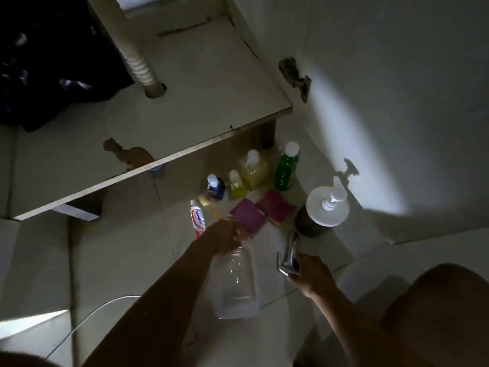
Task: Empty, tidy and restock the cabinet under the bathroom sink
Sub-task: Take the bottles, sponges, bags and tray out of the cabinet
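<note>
The cabinet floor (201,83) under the sink shows a white drain hose (137,64) and a dark cloth (47,62) at the left. On the tiles in front stand a blue bottle (215,187), two yellow bottles (253,169), a green bottle (285,168) and a pump dispenser (326,207). A toothpaste tube (198,218) and two purple sponges (248,215) lie beside them. My left hand (227,238) grips the neck of a large clear plastic jug (235,284). My right hand (309,274) holds a shiny metal tap piece (288,258).
The open cabinet door (397,102) with its hinge (299,78) stands at the right. A thin white cord (87,316) runs over the floor tiles at the lower left. My knee (444,308) is at the lower right. The scene is dim.
</note>
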Demonstrator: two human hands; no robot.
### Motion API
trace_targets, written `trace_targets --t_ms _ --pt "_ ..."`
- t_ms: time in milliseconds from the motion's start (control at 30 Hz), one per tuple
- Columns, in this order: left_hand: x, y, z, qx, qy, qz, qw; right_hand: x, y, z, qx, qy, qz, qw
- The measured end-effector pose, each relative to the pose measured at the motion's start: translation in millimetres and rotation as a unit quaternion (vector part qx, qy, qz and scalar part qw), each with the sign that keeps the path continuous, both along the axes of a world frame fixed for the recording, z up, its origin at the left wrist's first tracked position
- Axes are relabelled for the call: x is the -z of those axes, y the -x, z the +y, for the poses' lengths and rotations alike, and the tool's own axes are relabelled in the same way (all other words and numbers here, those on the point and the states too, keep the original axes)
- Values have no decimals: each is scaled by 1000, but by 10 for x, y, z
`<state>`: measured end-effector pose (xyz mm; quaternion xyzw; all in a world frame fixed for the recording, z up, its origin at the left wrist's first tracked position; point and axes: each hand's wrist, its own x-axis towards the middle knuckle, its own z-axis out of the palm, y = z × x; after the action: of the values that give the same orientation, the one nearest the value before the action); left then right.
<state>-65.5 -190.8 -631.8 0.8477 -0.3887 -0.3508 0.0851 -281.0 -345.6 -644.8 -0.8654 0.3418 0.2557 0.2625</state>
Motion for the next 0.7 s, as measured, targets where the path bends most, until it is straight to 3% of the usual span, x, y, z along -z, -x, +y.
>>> trace_targets --t_ms 200,367,467,700 --pt "143 97 -152 36 54 9 998 -8 -104 124 30 -26 30 999" --pt "193 99 -202 30 97 56 993 -143 -200 233 72 24 40 996" --pt "111 1 -96 -11 121 84 989 -312 -354 261 58 107 -38 992" --pt "-982 -929 177 -58 230 14 971 -1053 -1509 306 -60 186 -265 944"
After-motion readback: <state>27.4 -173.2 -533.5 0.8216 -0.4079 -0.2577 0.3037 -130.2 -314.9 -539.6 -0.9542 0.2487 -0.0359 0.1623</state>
